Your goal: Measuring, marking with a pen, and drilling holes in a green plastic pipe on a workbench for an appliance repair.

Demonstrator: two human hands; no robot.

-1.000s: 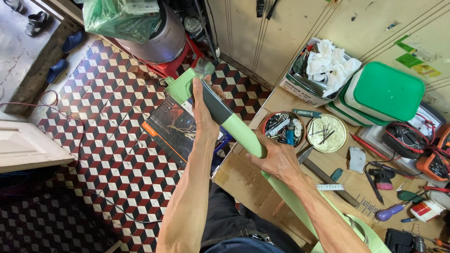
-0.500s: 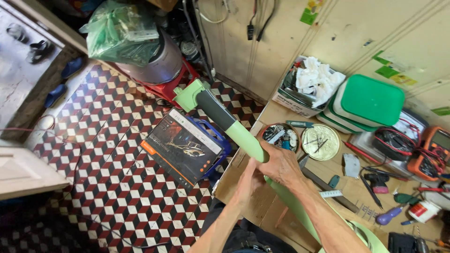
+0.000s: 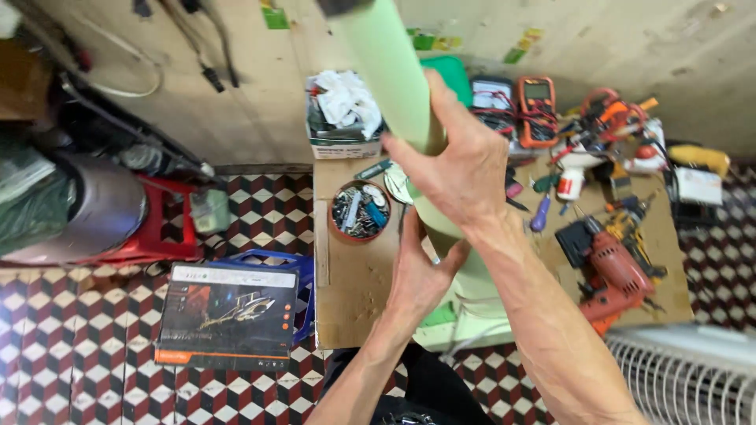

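Note:
A long pale green tube-shaped part (image 3: 387, 71) stands nearly upright in front of me, its dark top end cut off by the frame's upper edge. My right hand (image 3: 461, 161) is wrapped around the tube's middle. Lower down, my left hand (image 3: 420, 271) presses against the tube's wider green base (image 3: 482, 283), fingers up along it. The base rests at the near edge of a brown cardboard-covered worktable (image 3: 354, 283).
On the table are a round tin of small metal parts (image 3: 360, 210), a box of white rags (image 3: 344, 110), an orange multimeter (image 3: 537, 102), screwdrivers and an orange drill (image 3: 614, 271). Left on the checkered floor: a dark boxed item (image 3: 228, 315), a red stool (image 3: 161, 216). A white fan grille (image 3: 685, 378) sits lower right.
The green tube has swung from lying slanted toward the left to standing upright. My left hand has slid from its far end down to the base. The view has turned toward the table.

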